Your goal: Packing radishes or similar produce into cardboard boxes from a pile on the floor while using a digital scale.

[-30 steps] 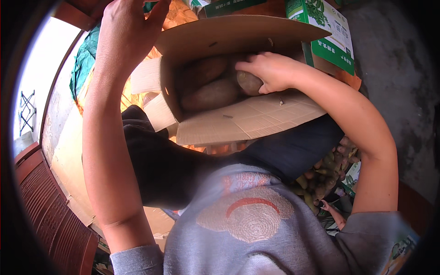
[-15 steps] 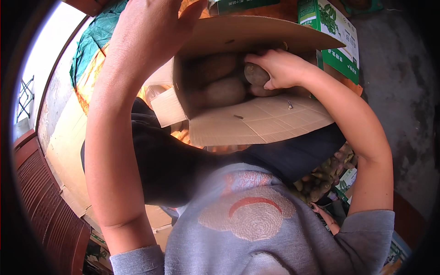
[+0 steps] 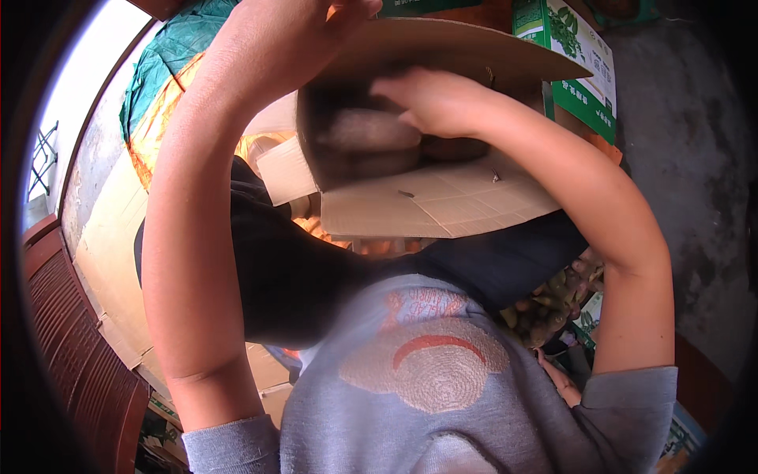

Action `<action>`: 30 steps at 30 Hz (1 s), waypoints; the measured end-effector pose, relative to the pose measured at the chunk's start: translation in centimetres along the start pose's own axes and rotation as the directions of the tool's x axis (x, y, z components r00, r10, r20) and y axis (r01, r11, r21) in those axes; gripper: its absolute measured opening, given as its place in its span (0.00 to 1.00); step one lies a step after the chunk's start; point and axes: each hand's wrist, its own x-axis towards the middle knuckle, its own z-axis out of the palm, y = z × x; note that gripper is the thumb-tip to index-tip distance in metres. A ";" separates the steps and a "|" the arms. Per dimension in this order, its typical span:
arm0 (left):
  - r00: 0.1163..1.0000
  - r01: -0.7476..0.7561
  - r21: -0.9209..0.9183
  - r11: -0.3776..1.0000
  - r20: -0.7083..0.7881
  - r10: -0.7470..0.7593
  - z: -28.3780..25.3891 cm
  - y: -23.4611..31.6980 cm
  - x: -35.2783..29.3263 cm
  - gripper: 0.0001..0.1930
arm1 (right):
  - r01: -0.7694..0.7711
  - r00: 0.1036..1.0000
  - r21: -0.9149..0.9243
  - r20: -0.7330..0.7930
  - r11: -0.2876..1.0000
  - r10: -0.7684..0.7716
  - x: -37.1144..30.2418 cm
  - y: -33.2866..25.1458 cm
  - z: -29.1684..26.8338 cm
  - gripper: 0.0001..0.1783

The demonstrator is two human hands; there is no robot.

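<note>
Seen from above, a seated person in a grey top (image 3: 442, 359) with an embroidered patch and dark trousers (image 3: 505, 261) works over an open cardboard box (image 3: 410, 217), which sits beyond the lap, between the spread legs. Inside lie brown tubers: a long, blurred tuber (image 3: 371, 133) toward the left and a darker, rounded tuber (image 3: 454, 148) toward the near wall.

The right hand (image 3: 430, 99) reaches into the box, just beside the long tuber; motion blur and shadow mean I cannot tell whether its fingers grasp it. The left hand (image 3: 296, 43) is at the box's upper left, partly cut off by the top edge; whether its fingers grip anything cannot be told.

The right forearm crosses the box's right end and hides what is under it. The far flap (image 3: 482, 47) stands raised behind, and 2 small flaps fold out at the left.

Around the box are a green and orange sheet (image 3: 170, 87), a green and white carton (image 3: 584, 79), a heap of small tubers (image 3: 557, 304) below the right leg, another person's forearm (image 3: 559, 379), brown slatted woodwork (image 3: 95, 347) and grey floor (image 3: 679, 174).
</note>
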 end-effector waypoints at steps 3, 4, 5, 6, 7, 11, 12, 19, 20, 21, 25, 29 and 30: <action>0.985 -0.140 0.110 0.984 -0.085 0.149 -0.3 0.8 -1.5 0.11 | -0.106 0.945 -0.207 0.283 0.973 0.163 -1.6 3.4 0.3 0.22; 0.978 -0.178 0.160 0.971 -0.081 0.193 -0.2 0.5 -1.5 0.11 | -0.090 0.909 -0.265 0.372 0.960 0.188 -1.7 4.3 1.5 0.22; 0.979 -0.175 0.153 0.972 -0.080 0.189 -0.3 0.6 -1.5 0.11 | -0.094 0.862 -0.288 0.455 0.953 0.223 -1.7 4.2 2.2 0.23; 0.989 -0.135 0.138 0.981 -0.042 0.142 -0.5 1.0 -1.5 0.11 | -0.018 0.866 -0.300 0.473 0.954 0.165 -1.7 5.1 3.7 0.22; 0.995 -0.095 0.127 0.987 -0.007 0.097 -0.7 1.3 -1.4 0.10 | 0.035 0.852 -0.316 0.505 0.948 0.137 -1.3 5.5 5.2 0.22; 0.990 -0.093 0.186 0.978 0.123 0.071 -0.1 0.2 0.5 0.09 | 0.152 0.800 -0.432 0.582 0.889 0.147 1.0 6.8 10.0 0.18; 0.991 -0.083 0.188 0.979 0.121 0.061 0.0 0.0 0.1 0.09 | 0.162 0.799 -0.432 0.585 0.887 0.140 1.4 6.9 10.6 0.18; 0.988 -0.123 0.251 0.960 0.123 0.094 -0.7 -0.1 0.0 0.12 | 0.101 0.775 -0.384 0.609 0.918 0.170 1.6 7.2 10.0 0.21; 0.973 -0.124 0.230 0.965 0.219 0.072 -0.7 -0.6 0.3 0.13 | 0.096 0.771 -0.357 0.617 0.929 0.157 1.5 6.6 9.3 0.23; 0.973 -0.121 0.230 0.966 0.218 0.070 -0.6 -0.9 0.2 0.13 | 0.098 0.771 -0.357 0.618 0.929 0.156 1.4 7.1 9.6 0.23; 0.973 -0.139 0.322 0.936 0.219 0.069 -1.3 0.0 -0.6 0.13 | 0.220 0.909 -0.338 0.413 0.915 -0.066 -0.4 8.6 9.2 0.20; 0.946 -0.223 0.408 0.885 0.311 0.095 -1.1 -0.5 0.2 0.14 | 0.130 0.873 -0.384 0.481 0.914 0.078 -0.4 8.6 10.4 0.29; 0.947 -0.224 0.414 0.882 0.307 0.097 -0.5 -1.1 0.0 0.14 | 0.129 0.877 -0.387 0.475 0.913 0.078 -0.6 8.8 11.0 0.29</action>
